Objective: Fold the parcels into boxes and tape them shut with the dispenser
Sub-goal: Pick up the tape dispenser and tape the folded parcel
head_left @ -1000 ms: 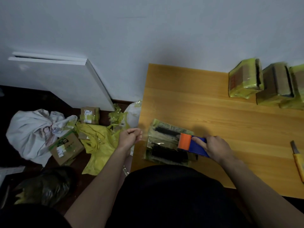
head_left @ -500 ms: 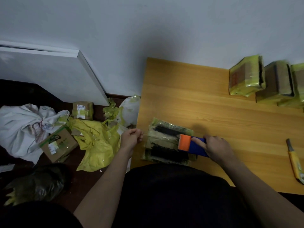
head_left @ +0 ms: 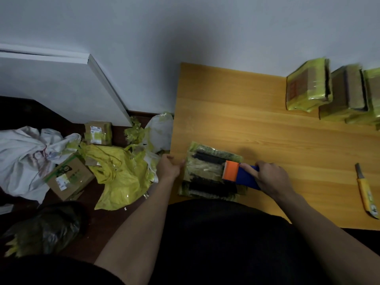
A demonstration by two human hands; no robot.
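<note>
A flat parcel [head_left: 205, 171] wrapped in yellow-green tape with black bands lies near the front left corner of the wooden table [head_left: 257, 130]. My right hand [head_left: 269, 177] grips the blue handle of the tape dispenser [head_left: 239, 174], whose orange toothed head rests on the parcel's right part. My left hand [head_left: 169, 167] sits at the table's left edge with its thumb against the parcel's left side; whether it pinches tape there I cannot tell. Three taped boxes [head_left: 308, 87] stand at the back right.
A yellow-handled knife [head_left: 366, 194] lies at the table's right. On the floor to the left are yellow wrapping [head_left: 121, 173], small cardboard boxes [head_left: 70, 177], white cloth [head_left: 24, 155] and a dark bag [head_left: 43, 229]. A white board [head_left: 61, 87] leans on the wall.
My left hand has moved right to the table edge and now touches the parcel's left side. The right hand and dispenser stay on the parcel. The camera has tilted slightly.
</note>
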